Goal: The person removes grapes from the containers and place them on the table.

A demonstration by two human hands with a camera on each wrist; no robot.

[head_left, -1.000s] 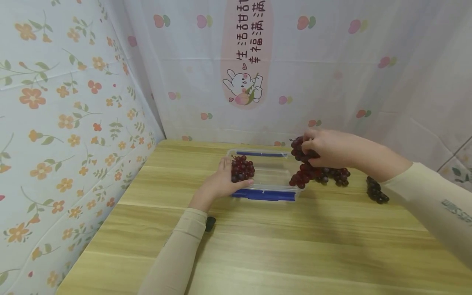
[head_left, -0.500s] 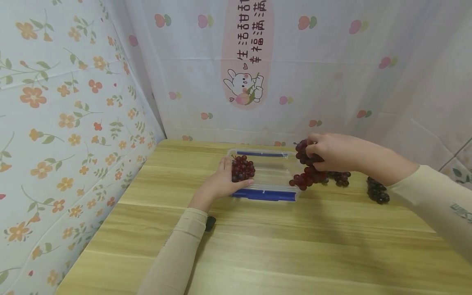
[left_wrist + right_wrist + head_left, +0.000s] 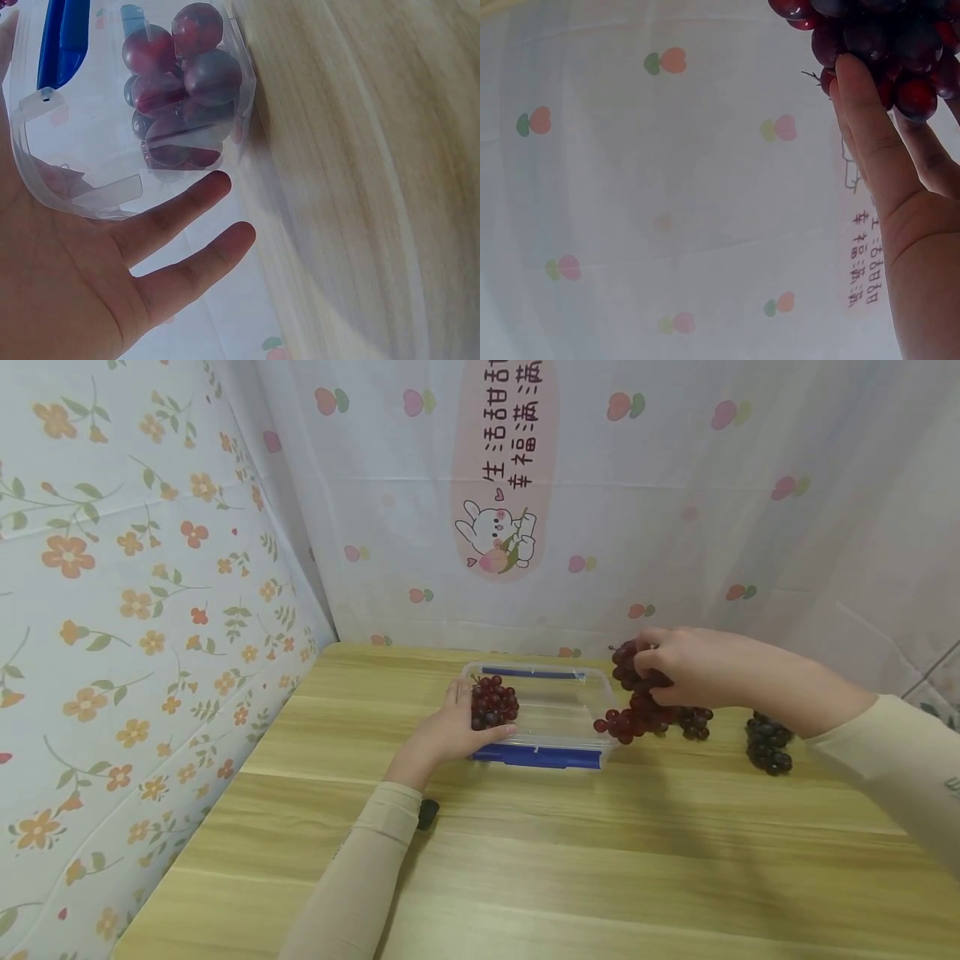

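Observation:
In the head view a clear plastic container (image 3: 562, 702) with blue side clips sits on the wooden table. A bunch of dark red grapes (image 3: 493, 703) lies at its left end. My left hand (image 3: 442, 727) rests against that end, thumb over the front rim; two straight fingers show along the outer wall in the left wrist view. My right hand (image 3: 678, 667) pinches another bunch of grapes (image 3: 633, 664) above the container's right end. Redder grapes (image 3: 630, 720) hang below that hand, overlapping the container's right edge. The right wrist view shows fingertips pressed to the held grapes (image 3: 900, 45).
Dark grapes (image 3: 696, 722) lie on the table right of the container, partly hidden behind the right hand's grapes. Farther right is a black bunch (image 3: 767, 743). A small dark object (image 3: 427, 815) shows beside the left forearm. A patterned curtain (image 3: 645, 527) hangs behind the table.
My right hand has moved to the right with its grapes, and the redder grapes below have shifted right along with it. The left hand and the container have stayed in place.

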